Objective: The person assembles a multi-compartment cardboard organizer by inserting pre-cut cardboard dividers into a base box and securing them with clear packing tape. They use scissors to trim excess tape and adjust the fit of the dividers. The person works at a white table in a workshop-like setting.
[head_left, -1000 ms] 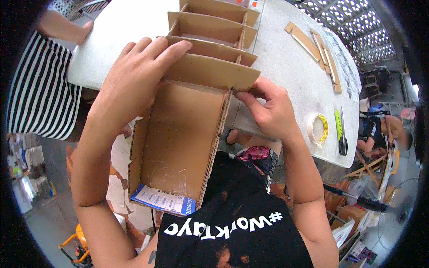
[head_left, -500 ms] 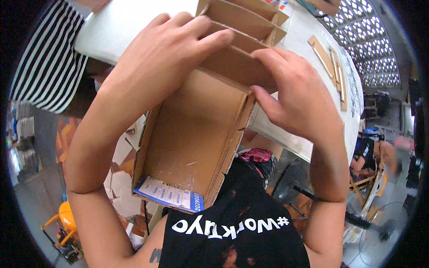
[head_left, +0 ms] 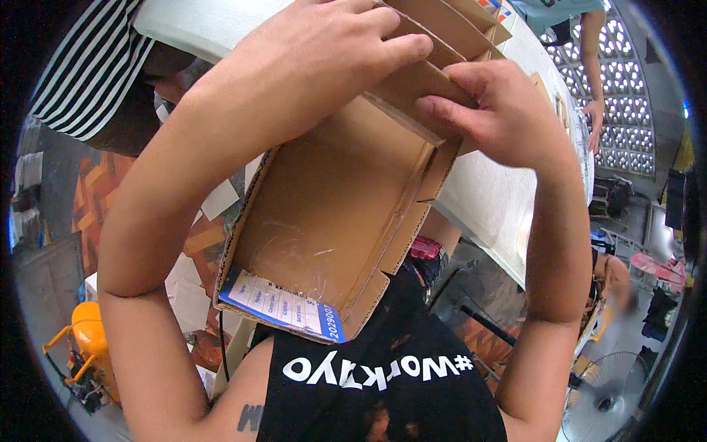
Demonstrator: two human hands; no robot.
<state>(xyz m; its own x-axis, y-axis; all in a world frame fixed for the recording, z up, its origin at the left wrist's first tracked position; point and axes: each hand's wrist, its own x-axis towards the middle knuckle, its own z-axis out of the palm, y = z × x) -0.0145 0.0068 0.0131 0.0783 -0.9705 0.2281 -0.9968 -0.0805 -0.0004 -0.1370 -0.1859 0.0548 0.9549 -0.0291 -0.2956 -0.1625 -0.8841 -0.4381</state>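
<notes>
A shallow brown cardboard box (head_left: 324, 210) slants from my chest out over the table, its near end by my shirt. A blue and white label (head_left: 283, 306) sticks to the near end. Upright cardboard dividers (head_left: 445, 26) cross its far part. My left hand (head_left: 324, 70) reaches over the box's left side and grips the nearest divider (head_left: 412, 92) along its top, its fingertips partly out of the picture. At that divider's right end, my right hand (head_left: 508, 110) pinches the cardboard between thumb and fingers.
The white table (head_left: 486, 195) lies beneath the box's far part. A person in striped clothing (head_left: 92, 66) is at the left; another person's arm (head_left: 593, 74) hangs at the far right. A standing fan (head_left: 607, 398) is at lower right, an orange machine (head_left: 92, 331) at lower left.
Both hands and the box's far end have shifted up and right in the picture. My right thumb now presses on the divider's near face. Another person's arm has come into view at far right.
</notes>
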